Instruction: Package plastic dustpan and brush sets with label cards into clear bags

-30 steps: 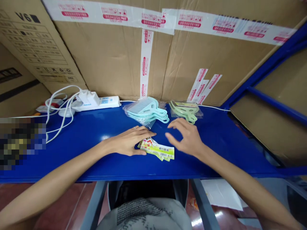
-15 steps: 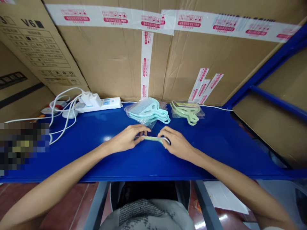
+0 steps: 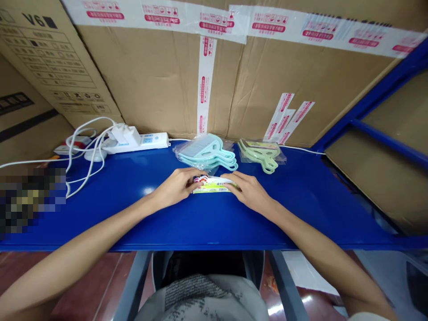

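Observation:
A small stack of green and yellow printed cards [image 3: 211, 184] stands on edge on the blue shelf [image 3: 301, 209], gripped from both ends. My left hand [image 3: 175, 187] pinches its left end and my right hand [image 3: 249, 191] pinches its right end. Just behind the cards lies a pile of light blue plastic dustpans in clear bags [image 3: 207, 153]. To its right sits a smaller pile of light green plastic pieces in bags [image 3: 261, 154].
A white power strip [image 3: 140, 141] with plugs and white cables [image 3: 83, 151] lies at the back left. Taped cardboard boxes [image 3: 160, 80] wall the back. A blue rack frame [image 3: 374, 98] rises at the right. A blurred patch covers the left edge.
The cards lay flat under my left hand with my right hand hovering open. Both hands then lifted them on edge and moved them back toward the dustpans.

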`<action>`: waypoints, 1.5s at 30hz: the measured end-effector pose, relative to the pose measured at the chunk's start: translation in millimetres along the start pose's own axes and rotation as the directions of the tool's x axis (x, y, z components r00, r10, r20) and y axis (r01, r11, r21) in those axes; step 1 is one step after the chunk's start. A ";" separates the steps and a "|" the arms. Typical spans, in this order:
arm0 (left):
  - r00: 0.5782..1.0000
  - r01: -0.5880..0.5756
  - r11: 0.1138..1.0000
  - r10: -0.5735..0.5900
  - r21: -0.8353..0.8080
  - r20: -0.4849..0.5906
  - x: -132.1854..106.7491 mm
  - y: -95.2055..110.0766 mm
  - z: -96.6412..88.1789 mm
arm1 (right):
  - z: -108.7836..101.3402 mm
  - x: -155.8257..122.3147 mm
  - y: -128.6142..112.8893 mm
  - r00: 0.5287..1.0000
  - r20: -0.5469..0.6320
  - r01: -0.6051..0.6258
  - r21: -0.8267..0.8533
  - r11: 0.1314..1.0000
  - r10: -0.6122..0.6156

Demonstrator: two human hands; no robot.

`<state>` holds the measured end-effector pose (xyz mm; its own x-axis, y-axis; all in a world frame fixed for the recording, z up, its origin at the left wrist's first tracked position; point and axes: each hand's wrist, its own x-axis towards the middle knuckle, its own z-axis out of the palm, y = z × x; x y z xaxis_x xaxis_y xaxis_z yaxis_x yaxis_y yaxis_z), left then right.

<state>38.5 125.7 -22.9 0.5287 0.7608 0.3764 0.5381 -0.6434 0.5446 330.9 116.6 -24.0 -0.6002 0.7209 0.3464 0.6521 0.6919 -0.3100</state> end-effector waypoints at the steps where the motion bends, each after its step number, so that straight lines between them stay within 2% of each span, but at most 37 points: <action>1: 1.000 -0.004 1.000 0.004 0.022 -0.029 -0.3 0.5 -0.1 | 0.2 -0.6 0.3 1.000 -0.022 0.002 0.035 0.999 -0.001; 3: 0.997 -0.002 0.999 0.005 0.044 -0.076 -1.0 1.5 -0.7 | 0.4 -2.7 2.4 0.998 -0.070 0.001 0.084 0.996 0.005; 6: 0.996 -0.005 1.000 0.007 0.023 -0.084 -1.8 2.8 -0.9 | 0.3 -6.1 6.8 0.991 -0.134 -0.010 0.085 0.996 0.021; 9: 0.998 0.020 0.999 -0.022 -0.039 -0.063 -1.9 3.1 0.1 | 0.3 -7.4 9.2 0.993 -0.118 -0.011 0.044 0.999 0.016; 13: 0.996 0.046 0.987 -0.056 -0.155 -0.065 -1.3 1.9 -0.4 | 1.3 -6.6 9.7 0.994 -0.110 -0.012 0.088 0.996 0.022; 19: 0.997 0.038 0.985 -0.049 -0.166 -0.062 -0.5 -1.2 -0.5 | 4.9 -7.4 13.9 0.996 -0.094 0.004 0.125 0.992 0.008; 21: 0.995 0.065 0.982 -0.078 -0.175 -0.066 -0.4 -2.1 0.0 | 4.2 -7.9 13.5 0.996 -0.089 -0.010 0.084 0.996 0.018; 23: 0.991 0.103 0.973 -0.117 -0.208 -0.057 -0.4 -2.2 -0.2 | 1.7 -7.9 10.1 0.994 -0.107 -0.015 -0.037 0.999 0.011; 25: 0.987 0.147 0.952 -0.160 -0.270 -0.027 -0.5 -1.1 -0.6 | -1.3 -7.0 3.2 0.990 -0.127 0.030 -0.206 0.978 -0.057; 28: 0.967 0.252 0.876 -0.247 -0.411 0.066 -0.3 3.0 -0.5 | -2.4 -4.6 -10.8 0.959 -0.124 0.192 -0.375 0.907 -0.254; 31: 0.931 0.361 0.756 -0.322 -0.546 0.170 0.3 7.7 1.5 | 1.7 -1.7 -22.0 0.911 -0.101 0.328 -0.411 0.851 -0.400; 33: 0.914 0.404 0.697 -0.340 -0.592 0.223 0.7 9.3 3.2 | 4.5 -0.5 -25.4 0.900 -0.080 0.360 -0.418 0.834 -0.429; 35: 0.906 0.422 0.675 -0.338 -0.605 0.255 0.8 9.8 4.2 | 5.6 -0.2 -25.8 0.900 -0.076 0.364 -0.409 0.837 -0.429; 37: 0.918 0.395 0.708 -0.316 -0.585 0.238 0.5 10.2 4.2 | 5.3 -1.0 -24.6 0.907 -0.094 0.349 -0.378 0.858 -0.410; 42: 0.988 0.149 0.940 -0.133 -0.306 0.074 -2.1 14.3 3.7 | 6.7 -5.0 -20.7 0.940 -0.135 0.263 -0.301 0.917 -0.314; 45: 0.994 0.097 0.973 -0.084 -0.211 0.069 -4.2 15.1 6.5 | 10.8 -6.8 -18.6 0.953 -0.145 0.224 -0.254 0.941 -0.266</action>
<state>48.7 112.2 -21.2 0.5259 0.8045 0.2762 0.4360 -0.5338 0.7245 317.8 99.3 -30.1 -0.6782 0.4971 0.5412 0.5965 0.8025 0.0104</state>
